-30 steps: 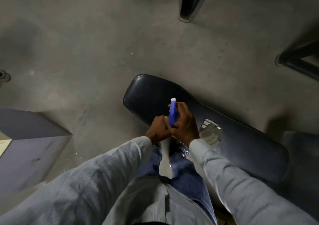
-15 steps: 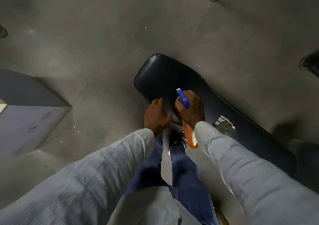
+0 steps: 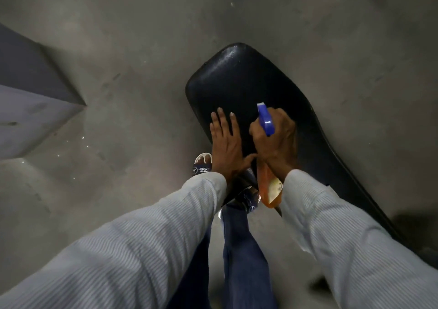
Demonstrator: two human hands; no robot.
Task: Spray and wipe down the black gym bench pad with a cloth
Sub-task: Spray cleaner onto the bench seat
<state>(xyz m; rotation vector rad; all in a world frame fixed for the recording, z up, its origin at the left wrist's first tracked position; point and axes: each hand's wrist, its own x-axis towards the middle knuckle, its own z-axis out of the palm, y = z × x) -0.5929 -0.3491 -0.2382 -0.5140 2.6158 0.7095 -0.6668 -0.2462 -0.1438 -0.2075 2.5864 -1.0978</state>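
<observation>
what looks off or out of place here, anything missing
No cloth is in view. The left hand lies flat and bare on the black bench pad, while the right hand grips the spray bottle. Nothing looks spilled or damaged.

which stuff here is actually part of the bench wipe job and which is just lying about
Part of the job:
- black bench pad
- spray bottle with blue head and orange body, gripped in the right hand
- left hand, flat and open on the pad
- no cloth is visible

Just there:
- grey block on the floor at the left
- sandals on the person's feet
</observation>
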